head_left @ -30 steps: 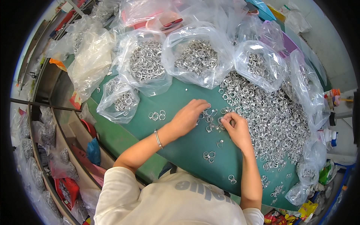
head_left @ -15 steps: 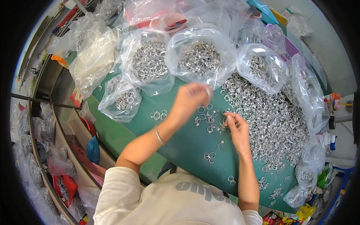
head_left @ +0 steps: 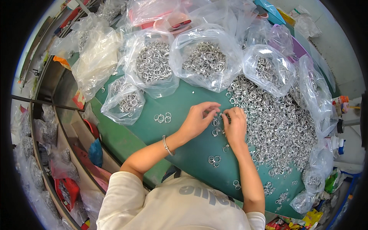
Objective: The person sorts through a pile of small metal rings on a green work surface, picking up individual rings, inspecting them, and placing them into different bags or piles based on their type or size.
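Note:
My left hand (head_left: 201,118), a bracelet (head_left: 166,145) on its wrist, hovers over the green table with its fingers stretched toward the right and the thumb apart. Nothing shows in it. Close beside it, my right hand (head_left: 235,124) has thumb and fingers bent together, with a small silver metal ring (head_left: 221,114) at the tips, partly hidden. Loose rings (head_left: 217,131) lie below and between the hands. To the right spreads a large heap of similar rings (head_left: 281,126), which my right hand borders.
Open clear plastic bags of rings (head_left: 154,61) line the far side, including a middle bag (head_left: 205,57), a right bag (head_left: 266,71) and a small left bag (head_left: 128,100). Small groups of rings (head_left: 162,117) lie on the table (head_left: 184,161). Shelves (head_left: 71,126) stand at left.
My left hand has come down from near the middle bag to beside my right hand. My right hand has shifted slightly left and up, its fingers more curled.

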The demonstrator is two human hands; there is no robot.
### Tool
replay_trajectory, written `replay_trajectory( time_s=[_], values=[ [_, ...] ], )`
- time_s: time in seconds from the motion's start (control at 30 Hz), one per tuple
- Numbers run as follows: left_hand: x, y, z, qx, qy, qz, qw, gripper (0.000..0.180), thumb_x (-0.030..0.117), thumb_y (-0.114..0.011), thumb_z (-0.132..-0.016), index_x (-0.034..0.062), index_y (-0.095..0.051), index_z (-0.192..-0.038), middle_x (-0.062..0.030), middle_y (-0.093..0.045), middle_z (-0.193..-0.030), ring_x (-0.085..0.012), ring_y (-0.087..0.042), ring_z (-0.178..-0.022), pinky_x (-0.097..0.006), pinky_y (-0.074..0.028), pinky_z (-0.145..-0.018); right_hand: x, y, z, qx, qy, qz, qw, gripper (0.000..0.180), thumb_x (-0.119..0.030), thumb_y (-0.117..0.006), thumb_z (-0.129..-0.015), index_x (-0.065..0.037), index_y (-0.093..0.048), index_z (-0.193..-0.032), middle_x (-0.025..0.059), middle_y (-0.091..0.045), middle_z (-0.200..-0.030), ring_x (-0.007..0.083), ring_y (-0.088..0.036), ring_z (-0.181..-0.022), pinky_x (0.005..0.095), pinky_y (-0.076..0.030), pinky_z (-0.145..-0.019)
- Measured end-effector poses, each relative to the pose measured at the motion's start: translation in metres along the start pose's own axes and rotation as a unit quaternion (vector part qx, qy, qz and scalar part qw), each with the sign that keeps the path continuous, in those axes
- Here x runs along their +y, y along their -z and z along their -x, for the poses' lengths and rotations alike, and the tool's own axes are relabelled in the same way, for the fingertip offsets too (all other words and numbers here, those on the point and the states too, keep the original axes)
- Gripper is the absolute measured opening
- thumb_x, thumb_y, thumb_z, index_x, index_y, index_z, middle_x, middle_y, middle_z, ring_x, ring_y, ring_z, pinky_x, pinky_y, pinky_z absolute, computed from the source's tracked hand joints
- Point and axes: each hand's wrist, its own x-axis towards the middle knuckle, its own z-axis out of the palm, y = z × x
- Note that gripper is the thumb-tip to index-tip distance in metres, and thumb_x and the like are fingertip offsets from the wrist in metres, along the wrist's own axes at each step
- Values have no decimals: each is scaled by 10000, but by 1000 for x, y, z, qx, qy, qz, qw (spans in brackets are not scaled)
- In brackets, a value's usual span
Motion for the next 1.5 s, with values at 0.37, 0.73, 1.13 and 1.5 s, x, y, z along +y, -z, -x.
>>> replay_trajectory(
  time_s=[0.37, 0.73, 1.13, 1.5],
  values=[
    [6, -9, -6, -188, 157, 155, 957, 255, 74, -582, -891, -75, -589, -1099, -93, -634, -832, -118, -597, -699, -231, -505, -589, -15, 54, 17, -3, -154, -255, 955, 147, -66, -646, -823, -13, -655, -959, 26, -521, -708, 109, -413, -595, 254, -327, -523],
    [172, -102, -146, -226, -47, 209, 950, 338, 81, -482, -891, -42, -528, -1202, -162, -635, -1006, -201, -626, -868, -298, -528, -716, 9, 70, 47, -124, -183, -253, 942, 174, -85, -636, -841, -14, -651, -999, 4, -528, -691, 81, -456, -594, 240, -381, -540],
    [154, -110, -127, -163, -365, 13, 917, 347, -79, -460, -828, -28, -573, -1152, -133, -600, -1135, -238, -574, -1086, -321, -432, -958, 26, 70, 56, -138, -217, -365, 895, 342, 41, -514, -831, -37, -568, -1159, 5, -514, -934, 78, -492, -792, 195, -400, -676],
    [5, 14, -12, -61, -164, -305, 936, 348, 16, -623, -814, 15, -555, -1155, -125, -560, -1088, -304, -544, -1007, -373, -450, -869, 12, 63, 58, -62, -282, -458, 841, 337, 103, -463, -856, 14, -512, -1177, 106, -546, -1135, 212, -574, -1047, 306, -482, -845]
  ],
)
